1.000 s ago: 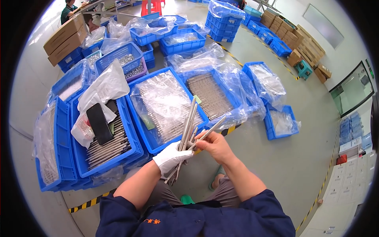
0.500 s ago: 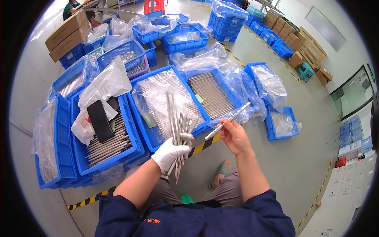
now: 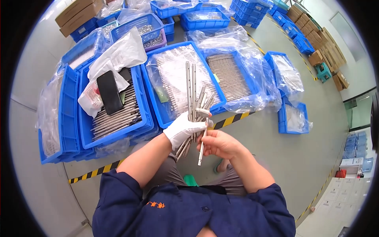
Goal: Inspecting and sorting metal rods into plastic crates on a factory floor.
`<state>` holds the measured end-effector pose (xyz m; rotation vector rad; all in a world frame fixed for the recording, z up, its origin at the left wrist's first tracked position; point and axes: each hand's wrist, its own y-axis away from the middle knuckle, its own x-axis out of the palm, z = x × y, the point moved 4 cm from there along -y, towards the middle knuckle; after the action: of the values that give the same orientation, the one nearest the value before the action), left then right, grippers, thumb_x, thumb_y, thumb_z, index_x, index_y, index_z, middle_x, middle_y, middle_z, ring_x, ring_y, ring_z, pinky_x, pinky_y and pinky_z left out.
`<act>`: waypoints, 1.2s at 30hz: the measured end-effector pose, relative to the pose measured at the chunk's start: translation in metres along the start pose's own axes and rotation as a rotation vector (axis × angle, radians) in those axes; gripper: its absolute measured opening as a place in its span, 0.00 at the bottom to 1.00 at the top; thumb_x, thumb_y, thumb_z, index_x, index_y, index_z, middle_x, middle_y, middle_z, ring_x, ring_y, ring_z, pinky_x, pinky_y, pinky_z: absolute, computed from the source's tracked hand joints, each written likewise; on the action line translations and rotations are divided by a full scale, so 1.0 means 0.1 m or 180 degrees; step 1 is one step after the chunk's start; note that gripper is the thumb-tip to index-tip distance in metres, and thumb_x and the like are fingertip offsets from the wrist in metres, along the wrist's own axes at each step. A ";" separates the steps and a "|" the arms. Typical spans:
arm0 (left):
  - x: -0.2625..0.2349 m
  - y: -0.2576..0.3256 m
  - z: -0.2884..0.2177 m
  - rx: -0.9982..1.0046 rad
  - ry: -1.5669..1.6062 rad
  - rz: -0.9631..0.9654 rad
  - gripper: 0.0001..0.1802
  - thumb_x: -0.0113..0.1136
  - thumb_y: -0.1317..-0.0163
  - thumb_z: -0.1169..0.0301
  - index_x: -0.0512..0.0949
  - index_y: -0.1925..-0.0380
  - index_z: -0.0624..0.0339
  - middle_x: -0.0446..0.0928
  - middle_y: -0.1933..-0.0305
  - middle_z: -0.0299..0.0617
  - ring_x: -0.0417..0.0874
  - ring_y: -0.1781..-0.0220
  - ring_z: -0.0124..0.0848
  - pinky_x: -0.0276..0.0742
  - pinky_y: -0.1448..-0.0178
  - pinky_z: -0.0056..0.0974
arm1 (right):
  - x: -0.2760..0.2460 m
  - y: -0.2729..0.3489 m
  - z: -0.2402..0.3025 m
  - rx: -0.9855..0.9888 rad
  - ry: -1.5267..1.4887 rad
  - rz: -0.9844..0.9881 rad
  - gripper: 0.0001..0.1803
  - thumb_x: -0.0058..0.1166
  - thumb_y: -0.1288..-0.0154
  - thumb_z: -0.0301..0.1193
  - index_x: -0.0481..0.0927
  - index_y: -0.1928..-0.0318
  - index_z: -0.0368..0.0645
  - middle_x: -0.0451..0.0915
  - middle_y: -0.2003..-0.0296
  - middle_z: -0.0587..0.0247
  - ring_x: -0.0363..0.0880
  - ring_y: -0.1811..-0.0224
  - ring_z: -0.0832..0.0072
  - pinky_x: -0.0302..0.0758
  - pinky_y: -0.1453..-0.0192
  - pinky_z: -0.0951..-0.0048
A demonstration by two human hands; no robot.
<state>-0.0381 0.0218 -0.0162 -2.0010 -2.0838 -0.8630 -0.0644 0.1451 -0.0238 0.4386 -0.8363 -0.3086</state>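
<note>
My left hand (image 3: 184, 128), in a white glove, is wrapped round a bundle of slim metal rods (image 3: 189, 89). The rods fan out above the fist, and their lower ends stick out beneath it. My bare right hand (image 3: 222, 143) pinches a single metal rod (image 3: 201, 152) right beside the gloved fingers. That rod's upper part meets the left hand's fingertips, so I cannot tell whether they grip it too. Beyond the hands, a blue crate (image 3: 154, 98) holds rows of rods under clear plastic.
At the left, a black phone (image 3: 109, 93) and a white plastic bag (image 3: 118, 57) lie on rods in another blue crate (image 3: 114, 136). More rods fill a crate (image 3: 231, 75) further right. Smaller crates (image 3: 293, 118) stand beyond it. Striped tape (image 3: 233, 119) marks the floor.
My right hand has come leftward and down to the gloved hand, turning its rod from slanted to nearly upright. The view has tilted downward.
</note>
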 end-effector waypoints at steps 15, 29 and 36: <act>-0.27 -0.03 -0.19 0.0553 0.0312 -0.0341 0.20 0.54 0.55 0.78 0.66 0.59 0.62 0.71 0.72 0.40 0.74 0.73 0.29 0.71 0.68 0.31 | 0.50 0.30 -0.04 0.0244 0.1054 0.1114 0.06 0.52 0.47 0.25 0.73 0.67 0.38 0.77 0.74 0.64 0.75 0.72 0.81 0.71 0.66 0.81; 0.22 0.09 0.18 -0.0669 -0.1520 0.0956 0.13 0.56 0.48 0.62 0.74 0.67 0.58 0.69 0.75 0.32 0.68 0.74 0.21 0.68 0.69 0.28 | -0.60 0.49 0.86 -0.2125 0.0083 -0.0931 0.06 0.50 0.43 0.28 0.74 0.65 0.40 0.76 0.69 0.67 0.73 0.71 0.83 0.72 0.66 0.84; 0.19 0.09 0.18 -0.0793 -0.1751 0.0847 0.13 0.56 0.48 0.60 0.74 0.68 0.57 0.68 0.76 0.30 0.67 0.75 0.20 0.67 0.69 0.27 | -0.55 0.53 0.83 -0.1818 0.0945 -0.1446 0.06 0.51 0.46 0.23 0.74 0.66 0.39 0.76 0.70 0.65 0.72 0.72 0.81 0.70 0.67 0.83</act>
<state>-0.0267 0.0472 -0.0193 -2.8338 -1.9378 -0.5922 -0.1586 0.1934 0.0155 0.1242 -0.3222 -0.8549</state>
